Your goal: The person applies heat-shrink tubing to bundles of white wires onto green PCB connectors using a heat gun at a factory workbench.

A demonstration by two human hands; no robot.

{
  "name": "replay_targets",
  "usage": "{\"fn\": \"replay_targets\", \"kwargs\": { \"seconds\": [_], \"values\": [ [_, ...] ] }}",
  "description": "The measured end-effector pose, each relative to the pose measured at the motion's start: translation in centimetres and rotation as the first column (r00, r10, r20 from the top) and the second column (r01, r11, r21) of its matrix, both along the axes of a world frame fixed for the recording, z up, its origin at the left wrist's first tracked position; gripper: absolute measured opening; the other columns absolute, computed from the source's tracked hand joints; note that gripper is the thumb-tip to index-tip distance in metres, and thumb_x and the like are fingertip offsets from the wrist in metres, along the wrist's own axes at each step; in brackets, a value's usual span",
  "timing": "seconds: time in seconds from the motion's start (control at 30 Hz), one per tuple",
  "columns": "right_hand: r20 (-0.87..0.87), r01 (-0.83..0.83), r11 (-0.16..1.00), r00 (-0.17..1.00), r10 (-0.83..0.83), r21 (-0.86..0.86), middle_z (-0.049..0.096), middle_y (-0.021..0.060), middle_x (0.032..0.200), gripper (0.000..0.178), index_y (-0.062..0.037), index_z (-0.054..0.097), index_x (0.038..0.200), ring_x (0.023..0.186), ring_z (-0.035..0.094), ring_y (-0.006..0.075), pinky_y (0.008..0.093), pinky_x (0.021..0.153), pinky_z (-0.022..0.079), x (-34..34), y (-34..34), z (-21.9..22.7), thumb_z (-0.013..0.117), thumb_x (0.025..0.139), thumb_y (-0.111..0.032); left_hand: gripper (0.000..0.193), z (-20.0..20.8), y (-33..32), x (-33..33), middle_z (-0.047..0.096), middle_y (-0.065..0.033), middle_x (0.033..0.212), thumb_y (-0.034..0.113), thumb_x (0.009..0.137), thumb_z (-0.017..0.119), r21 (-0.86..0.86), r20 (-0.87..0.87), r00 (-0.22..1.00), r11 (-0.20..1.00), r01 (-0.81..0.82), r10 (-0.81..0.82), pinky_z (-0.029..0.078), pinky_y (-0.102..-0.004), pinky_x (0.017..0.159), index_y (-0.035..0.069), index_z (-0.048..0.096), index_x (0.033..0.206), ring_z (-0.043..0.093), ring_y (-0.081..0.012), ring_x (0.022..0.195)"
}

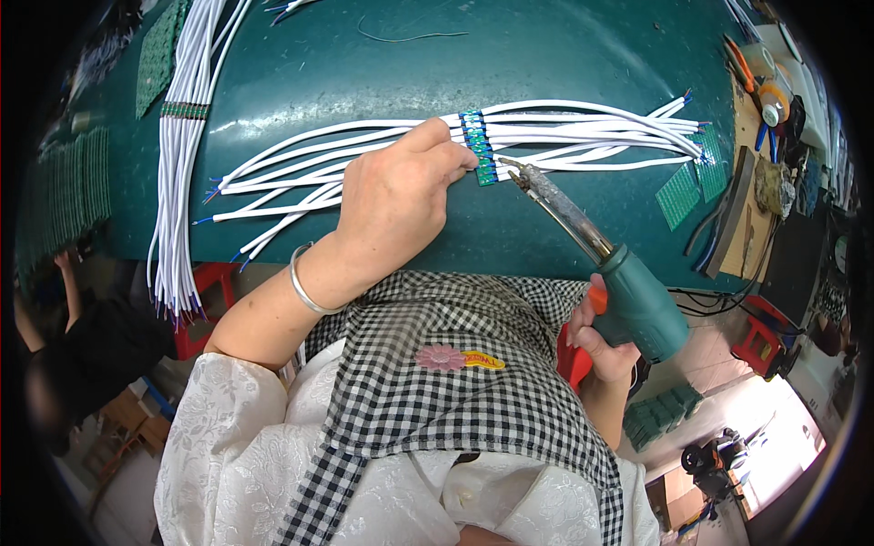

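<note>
Left hand point(396, 196): forearm enters from lower left, angled up and to the right; back of hand uppermost, fingers bent. One silver bangle point(297, 282) at the wrist. Grip drawn together, fingertips at the left edge of the circuit board strip point(477, 144); what lies between them is hidden, so cannot tell what is pinched.

Right hand point(603, 337): lower and to the right, just off the bench's near edge, forearm rising from below. Grip closed around the handle of one soldering gun point(642, 305), dark green with an orange-red trigger. Barrel points up and to the left; tip just beside the strip's right edge. Contact: cannot tell.

Strip lies on the green bench point(546, 55), in front of the person. Long axis runs away from the body, top end leaning slightly left. White cables point(546, 129) extend crosswise from both long sides, left and right; blue and brown cores show at their outer ends. They overlap; no firm count.

Other counts: one second cable bundle point(177, 182) at far left, lying near-to-far, with one narrow board strip point(185, 111) across it. Two green perforated-looking panels at right, one point(678, 197) nearer, one point(713, 166) beside it.
</note>
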State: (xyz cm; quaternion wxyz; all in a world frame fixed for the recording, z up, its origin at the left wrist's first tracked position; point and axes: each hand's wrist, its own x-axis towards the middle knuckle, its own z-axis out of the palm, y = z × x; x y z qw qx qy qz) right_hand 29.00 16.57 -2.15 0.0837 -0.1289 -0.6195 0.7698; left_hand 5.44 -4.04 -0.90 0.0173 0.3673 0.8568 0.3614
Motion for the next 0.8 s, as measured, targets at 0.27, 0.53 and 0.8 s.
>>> {"fn": "replay_targets", "kwargs": {
  "seconds": [0.27,0.53,0.8],
  "values": [
    [-0.034,0.048,0.997,0.998,-0.050,-0.059,0.052,0.0088,0.080,0.075,0.0084,0.043,0.142,0.057,0.055,0.0171,0.0283,0.049,0.049,-1.3,-0.3,0.8,0.081,0.080,-0.009,0.012,-0.1,0.0,0.1,0.062,-0.0069,0.080,-0.001,0.080,0.072,-0.011,-0.006,1.000,1.000,0.004,-0.004,0.050,-0.0344,0.057,0.005,0.072,0.091,0.065,-0.0250,0.066],
    [-0.064,0.033,0.983,0.997,-0.045,-0.180,0.053,0.0072,0.088,0.074,0.0042,0.042,0.146,0.068,0.057,0.0164,0.0278,0.061,0.050,-2.7,-0.4,1.5,0.076,0.081,-0.001,0.016,-0.1,-0.4,0.1,0.061,-0.0072,0.079,0.000,0.078,0.074,-0.004,-0.041,0.999,1.000,-0.009,0.009,0.050,-0.0355,0.056,0.005,0.070,0.092,0.064,-0.0265,0.064],
    [-0.118,0.153,0.986,0.980,-0.160,-0.069,0.051,0.0093,0.085,0.076,0.0058,0.039,0.144,0.058,0.054,0.0167,0.0293,0.051,0.050,-2.1,0.9,1.1,0.077,0.078,-0.005,0.021,1.4,-1.3,0.4,0.066,-0.0084,0.075,0.008,0.069,0.082,-0.069,-0.271,0.962,0.998,0.003,-0.021,0.051,-0.0370,0.059,0.006,0.070,0.087,0.065,-0.0265,0.069]
  ]
}}
